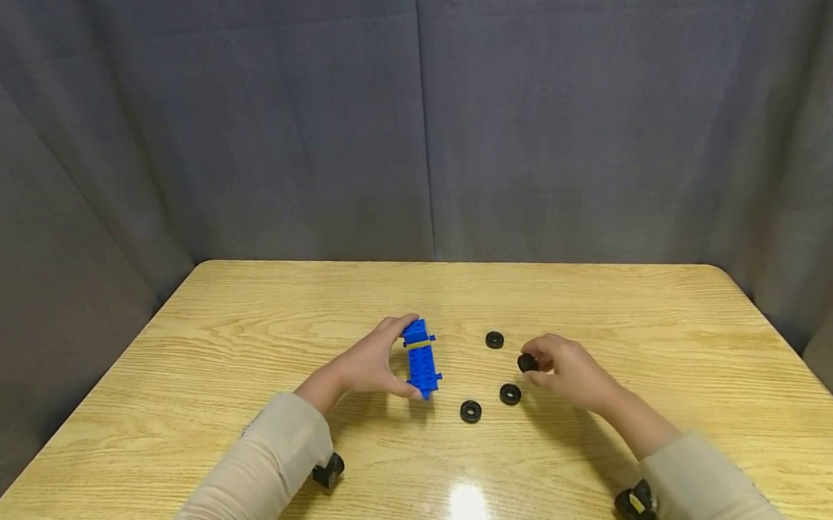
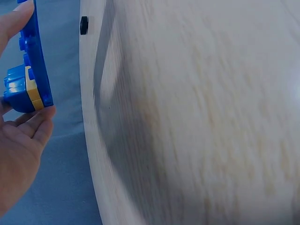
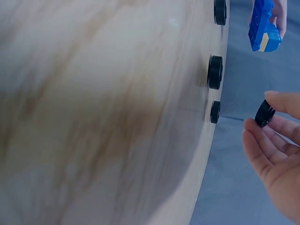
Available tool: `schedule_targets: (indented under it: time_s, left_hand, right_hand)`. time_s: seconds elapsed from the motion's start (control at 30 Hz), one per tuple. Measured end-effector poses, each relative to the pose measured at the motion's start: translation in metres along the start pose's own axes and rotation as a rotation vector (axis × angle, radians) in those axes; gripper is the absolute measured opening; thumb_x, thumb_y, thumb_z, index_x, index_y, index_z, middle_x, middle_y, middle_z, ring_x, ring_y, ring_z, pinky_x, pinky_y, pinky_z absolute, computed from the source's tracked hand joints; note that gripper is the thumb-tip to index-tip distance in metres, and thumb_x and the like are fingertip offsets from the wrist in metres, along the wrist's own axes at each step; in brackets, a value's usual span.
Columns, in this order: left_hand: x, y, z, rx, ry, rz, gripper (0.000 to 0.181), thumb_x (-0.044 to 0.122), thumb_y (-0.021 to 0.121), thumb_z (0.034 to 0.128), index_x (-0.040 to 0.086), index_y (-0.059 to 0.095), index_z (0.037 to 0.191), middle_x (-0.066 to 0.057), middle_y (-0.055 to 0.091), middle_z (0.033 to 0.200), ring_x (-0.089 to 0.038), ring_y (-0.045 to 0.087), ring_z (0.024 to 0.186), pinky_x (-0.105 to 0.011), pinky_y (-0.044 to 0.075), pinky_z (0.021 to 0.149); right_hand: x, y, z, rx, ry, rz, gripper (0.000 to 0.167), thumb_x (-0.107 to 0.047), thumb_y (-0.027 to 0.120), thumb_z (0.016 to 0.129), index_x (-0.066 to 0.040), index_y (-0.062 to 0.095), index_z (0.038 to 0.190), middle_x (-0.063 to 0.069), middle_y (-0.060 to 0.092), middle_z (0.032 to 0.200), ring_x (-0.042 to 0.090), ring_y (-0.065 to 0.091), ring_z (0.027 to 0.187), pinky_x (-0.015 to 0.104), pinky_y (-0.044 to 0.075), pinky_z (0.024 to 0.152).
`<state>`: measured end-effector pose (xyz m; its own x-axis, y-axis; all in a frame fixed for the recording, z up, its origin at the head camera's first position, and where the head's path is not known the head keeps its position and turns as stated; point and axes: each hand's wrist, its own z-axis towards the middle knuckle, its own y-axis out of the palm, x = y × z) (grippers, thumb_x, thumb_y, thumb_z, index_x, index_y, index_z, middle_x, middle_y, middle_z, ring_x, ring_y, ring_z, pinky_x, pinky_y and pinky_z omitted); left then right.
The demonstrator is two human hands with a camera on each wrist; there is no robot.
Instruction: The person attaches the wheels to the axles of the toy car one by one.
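Note:
My left hand (image 1: 376,358) grips a blue toy-brick vehicle base (image 1: 422,365) by its two ends, thumb at the near end and fingers at the far end. A yellow strip (image 2: 33,89) runs under its raised blue block, and small pegs stick out at the sides. Between thumb and fingers, my right hand (image 1: 573,373) pinches a black tire (image 3: 265,113), held above the table to the right of the base. Three more black tires lie flat between the hands: one farther back (image 1: 494,340), one nearer (image 1: 510,394) and one to the left (image 1: 471,411).
The wooden table (image 1: 300,293) ends at a grey curtain (image 1: 289,125) behind and at both sides. A black wrist device (image 1: 329,471) hangs by the left sleeve, another (image 1: 635,506) by the right sleeve.

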<state>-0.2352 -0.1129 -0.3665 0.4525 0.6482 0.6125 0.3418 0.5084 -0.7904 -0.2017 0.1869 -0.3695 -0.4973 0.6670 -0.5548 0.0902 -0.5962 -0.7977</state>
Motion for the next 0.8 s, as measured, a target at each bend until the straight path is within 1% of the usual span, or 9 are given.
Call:
schedule_targets:
  time_s: [0.2,0.37,0.57,0.8]
  left_hand:
    - [0.000,0.001,0.000,0.000,0.010,-0.006,0.107,0.043,0.078,0.0557,0.018,0.015,0.139,-0.006,0.029,0.130,-0.023,0.030,0.120,-0.043,0.030,0.092]
    - [0.000,0.001,0.000,-0.008,0.010,-0.005,0.108,0.044,0.077,0.0561,0.019,0.013,0.139,-0.005,0.027,0.132,-0.023,0.029,0.120,-0.043,0.030,0.092]
    - [0.002,0.002,0.000,-0.002,0.012,0.005,0.107,0.043,0.077,0.0560,0.020,0.013,0.139,-0.005,0.027,0.132,-0.023,0.029,0.120,-0.044,0.030,0.092]
    - [0.005,0.002,0.000,0.001,0.017,0.010,0.107,0.043,0.078,0.0558,0.020,0.013,0.139,-0.005,0.027,0.132,-0.023,0.029,0.120,-0.044,0.030,0.092]
  right_hand:
    - [-0.002,0.001,0.001,0.000,-0.020,-0.016,0.028,-0.004,0.064,0.075,0.006,0.056,0.099,0.005,0.055,0.085,0.018,0.054,0.074,0.032,0.046,0.066]
    - [-0.005,0.002,0.000,-0.007,-0.017,-0.018,0.029,-0.004,0.064,0.075,0.006,0.056,0.100,0.004,0.054,0.085,0.018,0.054,0.075,0.032,0.046,0.065]
    - [-0.009,0.002,-0.001,-0.021,-0.003,-0.016,0.029,-0.004,0.064,0.075,0.005,0.056,0.102,0.003,0.053,0.086,0.018,0.053,0.076,0.031,0.045,0.065]
    - [-0.012,0.002,-0.001,-0.015,-0.018,-0.024,0.029,-0.005,0.064,0.075,0.004,0.056,0.102,0.005,0.055,0.088,0.017,0.053,0.076,0.031,0.045,0.065]
